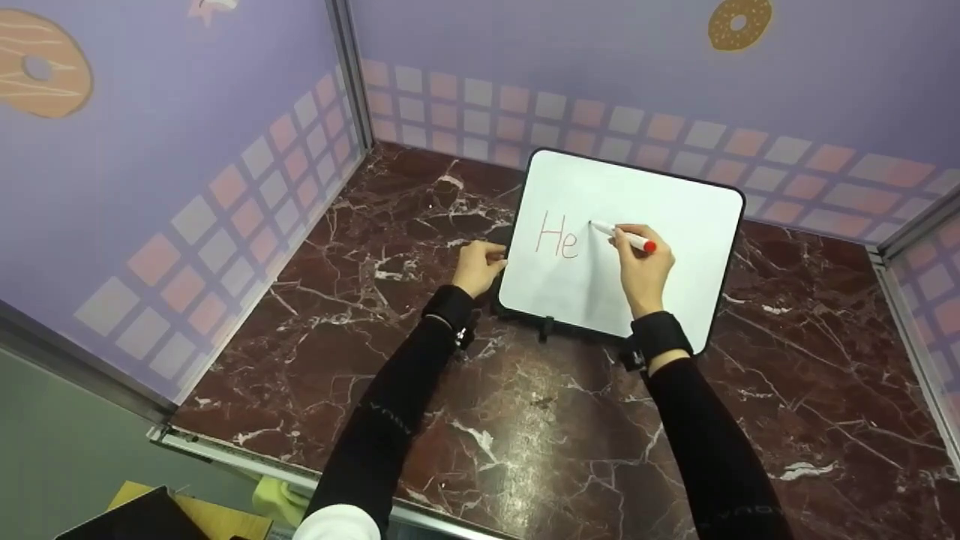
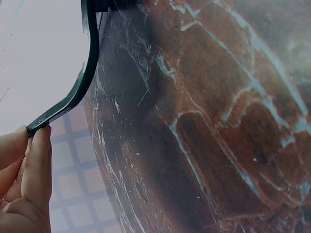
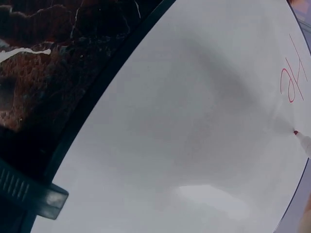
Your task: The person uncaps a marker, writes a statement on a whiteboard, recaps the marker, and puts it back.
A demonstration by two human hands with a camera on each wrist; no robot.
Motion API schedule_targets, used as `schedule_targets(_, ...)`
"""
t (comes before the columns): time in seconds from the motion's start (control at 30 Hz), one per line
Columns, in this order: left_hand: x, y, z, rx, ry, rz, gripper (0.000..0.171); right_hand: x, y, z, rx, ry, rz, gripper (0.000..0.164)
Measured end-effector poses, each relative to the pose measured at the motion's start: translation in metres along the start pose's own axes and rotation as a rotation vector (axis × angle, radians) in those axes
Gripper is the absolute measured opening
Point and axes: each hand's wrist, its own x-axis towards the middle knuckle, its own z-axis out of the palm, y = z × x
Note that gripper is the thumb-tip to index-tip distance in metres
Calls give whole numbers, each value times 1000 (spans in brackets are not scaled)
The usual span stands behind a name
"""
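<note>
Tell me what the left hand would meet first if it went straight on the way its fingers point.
The whiteboard: the left hand pinches its black frame, so going straight on would likely push against that edge, though the exact depth is unclear.

Right wrist view: the right edge cuts off the marker [image 3: 304, 143]. Left wrist view: the whiteboard [image 2: 41, 53] is cropped at upper left. Head view: the right wristband [image 1: 661, 334] hides part of its lower rim; sleeve lettering [image 1: 750, 514] at lower right is illegible.
</note>
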Motion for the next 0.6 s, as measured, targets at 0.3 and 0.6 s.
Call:
schedule_targets(0.3, 2, 2, -1, 8, 3, -11, 29, -11, -3, -11, -76, -74, 21, 14)
schedule_targets(0.6, 0, 1, 2, -3, 11, -8, 29, -15, -1, -25, -80, -43, 52, 15)
